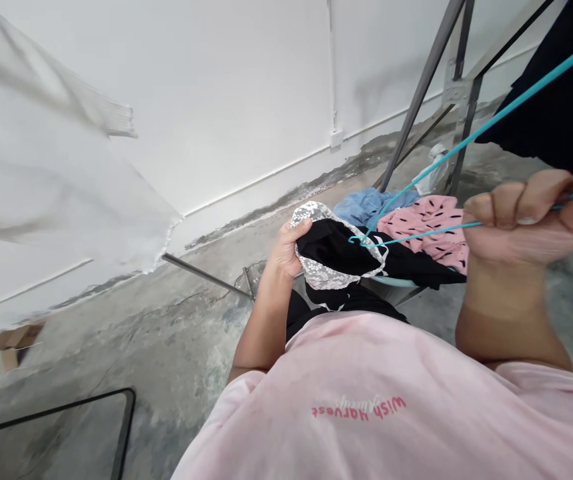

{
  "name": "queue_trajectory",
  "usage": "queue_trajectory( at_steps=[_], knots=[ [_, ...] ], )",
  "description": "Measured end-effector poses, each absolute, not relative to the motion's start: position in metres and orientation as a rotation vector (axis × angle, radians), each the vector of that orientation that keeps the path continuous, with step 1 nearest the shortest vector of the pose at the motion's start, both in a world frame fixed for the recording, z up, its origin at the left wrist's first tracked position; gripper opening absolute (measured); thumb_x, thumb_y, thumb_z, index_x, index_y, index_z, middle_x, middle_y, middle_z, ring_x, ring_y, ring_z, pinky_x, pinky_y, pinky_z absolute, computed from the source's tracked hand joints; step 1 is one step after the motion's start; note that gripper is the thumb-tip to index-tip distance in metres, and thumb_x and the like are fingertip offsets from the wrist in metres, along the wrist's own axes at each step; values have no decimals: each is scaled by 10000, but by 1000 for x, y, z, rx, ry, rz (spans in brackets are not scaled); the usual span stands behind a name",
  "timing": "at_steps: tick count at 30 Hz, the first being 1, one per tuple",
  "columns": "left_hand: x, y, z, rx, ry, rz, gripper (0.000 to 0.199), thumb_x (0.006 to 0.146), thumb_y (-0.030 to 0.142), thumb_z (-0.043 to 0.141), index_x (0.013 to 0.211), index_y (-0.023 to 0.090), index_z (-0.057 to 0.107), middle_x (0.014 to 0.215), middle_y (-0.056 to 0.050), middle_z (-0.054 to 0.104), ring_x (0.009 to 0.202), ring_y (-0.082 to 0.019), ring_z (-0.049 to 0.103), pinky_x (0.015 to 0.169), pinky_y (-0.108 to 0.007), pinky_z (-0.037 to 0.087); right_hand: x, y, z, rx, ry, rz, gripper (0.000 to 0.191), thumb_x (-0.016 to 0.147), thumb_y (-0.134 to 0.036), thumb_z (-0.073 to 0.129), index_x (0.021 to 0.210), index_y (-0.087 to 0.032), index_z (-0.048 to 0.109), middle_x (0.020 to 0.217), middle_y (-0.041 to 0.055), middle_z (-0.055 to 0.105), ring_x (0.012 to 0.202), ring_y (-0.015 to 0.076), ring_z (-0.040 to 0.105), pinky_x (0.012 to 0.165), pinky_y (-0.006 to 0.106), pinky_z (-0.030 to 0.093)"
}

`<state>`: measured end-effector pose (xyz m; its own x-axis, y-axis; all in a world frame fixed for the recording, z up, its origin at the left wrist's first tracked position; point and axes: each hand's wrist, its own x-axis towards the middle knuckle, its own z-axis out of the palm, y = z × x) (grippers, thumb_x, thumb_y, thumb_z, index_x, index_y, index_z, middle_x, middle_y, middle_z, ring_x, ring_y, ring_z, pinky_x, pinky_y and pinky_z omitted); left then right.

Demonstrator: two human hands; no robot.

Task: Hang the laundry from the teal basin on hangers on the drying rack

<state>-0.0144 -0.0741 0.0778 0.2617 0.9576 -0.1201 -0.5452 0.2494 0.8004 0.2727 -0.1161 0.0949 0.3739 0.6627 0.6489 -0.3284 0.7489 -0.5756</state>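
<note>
L hand (289, 253) pinches lace-edged black garment (323, 275) by its trim near basin's (393, 282) L edge, R hand (531, 213) fisted round blue hanger (516, 105), tip at garment's opening, pink cloth (423, 223) beyond; prob. best w/ trim taut, hanger eased gently.
</note>
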Motion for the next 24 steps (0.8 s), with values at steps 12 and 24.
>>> queue_trajectory(
  at_steps=[12, 24],
  knots=[
    [-20, -96, 95, 864, 732, 1180, 388, 572, 348, 894, 843, 160, 690, 740, -15, 730, 680, -185, 713, 689, -293, 582, 230, -68, 25, -436, -1556, 1052, 534, 754, -615, 698, 539, -145, 566, 470, 13, 466, 434, 81, 412, 452, 230, 335],
    [-42, -74, 72, 1263, 866, 1210, 493, 584, 313, 850, 1034, 198, 684, 945, -19, 739, 882, -214, 699, 874, -360, 547, 272, -95, 71, -468, -1671, 285, 208, 851, -372, 681, 1028, -355, 790, 681, 31, 698, 639, 162, 656, 633, 302, 519]
  ],
)
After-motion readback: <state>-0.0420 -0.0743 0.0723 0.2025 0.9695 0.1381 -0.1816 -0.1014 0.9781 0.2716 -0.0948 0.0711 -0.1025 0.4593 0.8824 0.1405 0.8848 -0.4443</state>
